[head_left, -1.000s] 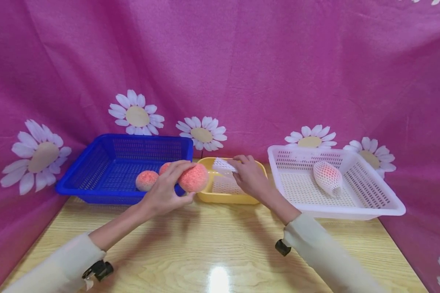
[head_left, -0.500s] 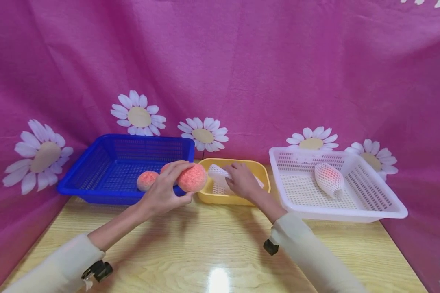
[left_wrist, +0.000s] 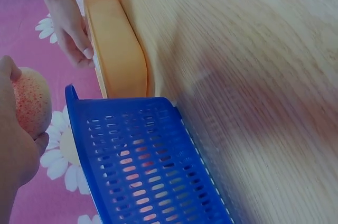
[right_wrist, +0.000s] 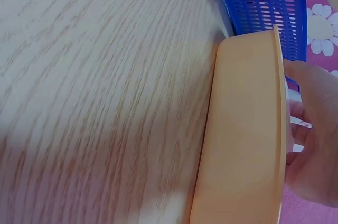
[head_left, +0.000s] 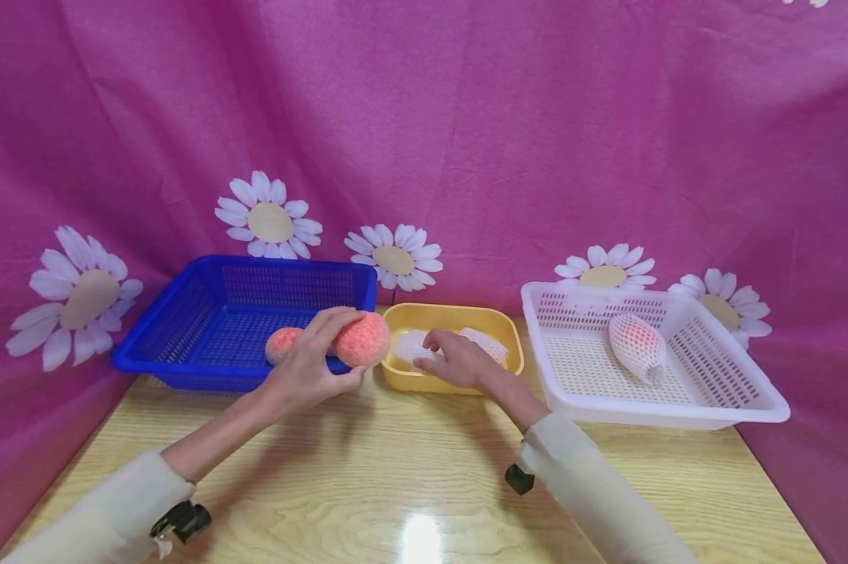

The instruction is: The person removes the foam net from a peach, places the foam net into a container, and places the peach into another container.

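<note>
My left hand grips a round pink-red peach between fingers and thumb, raised over the right end of the blue basket. In the left wrist view the same peach shows a paler, speckled side. My right hand reaches over the yellow tray, its index finger and thumb apart. White foam fruit nets lie in that tray, one net by the fingertips and another net behind the hand. From the right wrist view, the tray wall hides part of the fingers.
Another peach sits in the blue basket, partly behind my left hand. On the right stands a white basket holding a peach in a foam net. A pink flowered cloth hangs behind the wooden table.
My right hand moved slightly left and lower over the yellow tray, and its fingers let go of the foam net. My left hand shifted a little left with the peach.
</note>
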Available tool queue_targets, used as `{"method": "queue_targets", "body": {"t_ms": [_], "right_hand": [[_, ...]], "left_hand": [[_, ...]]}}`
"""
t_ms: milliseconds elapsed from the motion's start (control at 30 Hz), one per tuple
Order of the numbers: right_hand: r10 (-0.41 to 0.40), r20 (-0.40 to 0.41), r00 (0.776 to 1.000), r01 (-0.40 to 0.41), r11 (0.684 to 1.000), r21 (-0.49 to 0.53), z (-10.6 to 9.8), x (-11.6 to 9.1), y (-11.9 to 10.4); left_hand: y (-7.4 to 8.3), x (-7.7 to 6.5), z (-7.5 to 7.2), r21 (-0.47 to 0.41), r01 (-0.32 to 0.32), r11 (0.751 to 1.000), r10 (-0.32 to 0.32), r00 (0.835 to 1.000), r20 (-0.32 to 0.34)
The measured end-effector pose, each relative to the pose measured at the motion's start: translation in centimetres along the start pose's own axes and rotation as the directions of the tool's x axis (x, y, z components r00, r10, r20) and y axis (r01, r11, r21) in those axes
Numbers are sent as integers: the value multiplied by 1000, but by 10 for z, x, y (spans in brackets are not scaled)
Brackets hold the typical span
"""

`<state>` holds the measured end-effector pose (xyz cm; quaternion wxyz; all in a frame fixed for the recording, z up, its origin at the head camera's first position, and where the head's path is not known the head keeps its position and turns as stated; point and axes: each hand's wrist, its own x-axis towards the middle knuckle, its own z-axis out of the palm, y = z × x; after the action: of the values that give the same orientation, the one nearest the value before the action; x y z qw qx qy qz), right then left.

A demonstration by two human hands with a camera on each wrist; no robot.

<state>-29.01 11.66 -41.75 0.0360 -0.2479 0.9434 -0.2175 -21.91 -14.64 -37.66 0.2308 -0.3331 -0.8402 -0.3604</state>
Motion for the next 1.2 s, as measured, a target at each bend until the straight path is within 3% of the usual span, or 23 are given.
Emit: {"method": "queue_targets", "body": {"t_ms": [267,533,867,1200], "right_hand": [[-112,37,993,114,992,-55,4,1,-1],[-96,114,989,107,989,-97,7,0,-2],[-143,13,990,144,983,-112,7,2,0],[-200,-72,977,192,975,-110,5,4,-6]], "left_hand": [[-9,-5,-4,35,23,999,-22,1000,-21],[-19,-9,-13,108,66,992,-58,996,-69],[-41,-8,-31,142,132,981,-113,984,-134],[-51,-12,-37,160,182,970,-162,978,-131]]}}
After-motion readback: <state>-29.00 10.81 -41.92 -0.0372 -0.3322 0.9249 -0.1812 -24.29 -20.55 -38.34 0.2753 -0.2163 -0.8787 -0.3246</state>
